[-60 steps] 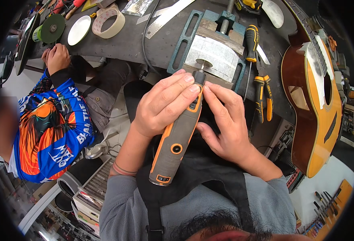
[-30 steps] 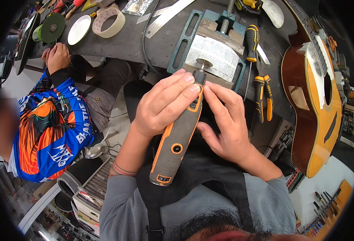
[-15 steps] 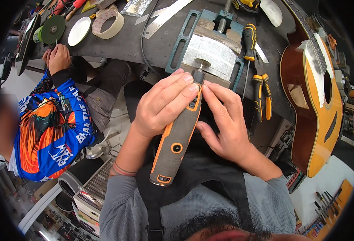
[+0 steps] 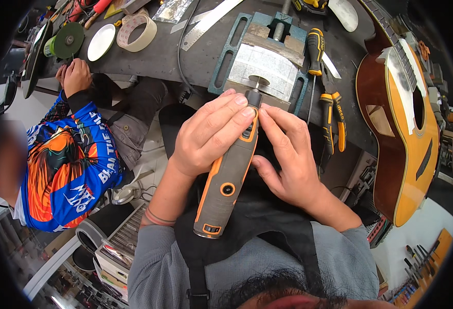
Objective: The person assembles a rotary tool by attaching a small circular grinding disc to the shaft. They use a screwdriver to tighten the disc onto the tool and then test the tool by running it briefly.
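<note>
Against the frames before, almost nothing is changed: the same grip is kept, and the view is only slightly shifted. The grey-and-orange rotary tool (image 4: 230,175) is gripped by the left hand (image 4: 208,135), fingers wrapped over its upper body. The right hand (image 4: 288,157) is closed around the tool's front end, fingertips pinched near the collet. The cutting disc is held over the blue bench vise (image 4: 260,56) on the tabletop (image 4: 164,56). An acoustic guitar (image 4: 406,113) is seen at right.
</note>
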Motion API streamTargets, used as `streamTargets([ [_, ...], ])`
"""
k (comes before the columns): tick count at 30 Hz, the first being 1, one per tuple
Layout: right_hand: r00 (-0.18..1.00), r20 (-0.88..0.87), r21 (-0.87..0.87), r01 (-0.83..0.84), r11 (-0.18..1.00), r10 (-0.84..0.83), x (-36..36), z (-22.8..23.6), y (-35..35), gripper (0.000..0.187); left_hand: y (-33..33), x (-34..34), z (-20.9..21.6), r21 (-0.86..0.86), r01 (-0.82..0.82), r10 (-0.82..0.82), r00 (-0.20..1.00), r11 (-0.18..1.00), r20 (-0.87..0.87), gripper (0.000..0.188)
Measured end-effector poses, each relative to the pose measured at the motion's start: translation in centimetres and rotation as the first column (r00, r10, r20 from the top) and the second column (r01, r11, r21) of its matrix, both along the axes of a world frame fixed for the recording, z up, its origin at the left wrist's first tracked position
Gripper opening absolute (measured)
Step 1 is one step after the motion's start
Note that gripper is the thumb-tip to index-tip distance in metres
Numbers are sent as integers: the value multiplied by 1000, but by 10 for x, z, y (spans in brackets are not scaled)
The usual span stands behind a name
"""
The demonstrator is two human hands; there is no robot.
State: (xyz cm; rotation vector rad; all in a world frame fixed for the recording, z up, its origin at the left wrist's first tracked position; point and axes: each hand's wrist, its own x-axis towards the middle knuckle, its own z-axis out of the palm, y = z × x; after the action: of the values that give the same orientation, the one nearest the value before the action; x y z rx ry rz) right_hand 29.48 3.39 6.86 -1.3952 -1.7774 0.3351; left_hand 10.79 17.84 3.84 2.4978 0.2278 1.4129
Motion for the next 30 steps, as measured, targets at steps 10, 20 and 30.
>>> streamTargets([
  [10,1000,-7,2,0,1000,0,4,0,-3,91,-3,5,1,-2,7,-7,1000,1000,-4,45],
  [20,1000,-10,-1,-1,1000,1,10,-1,-4,91,-3,10,-1,-2,12,-12,1000,1000,-13,46],
  [30,999,-37,-26,-8,1000,7,17,-5,-3,91,-3,17,-4,-21,3,-3,1000,1000,-26,47],
])
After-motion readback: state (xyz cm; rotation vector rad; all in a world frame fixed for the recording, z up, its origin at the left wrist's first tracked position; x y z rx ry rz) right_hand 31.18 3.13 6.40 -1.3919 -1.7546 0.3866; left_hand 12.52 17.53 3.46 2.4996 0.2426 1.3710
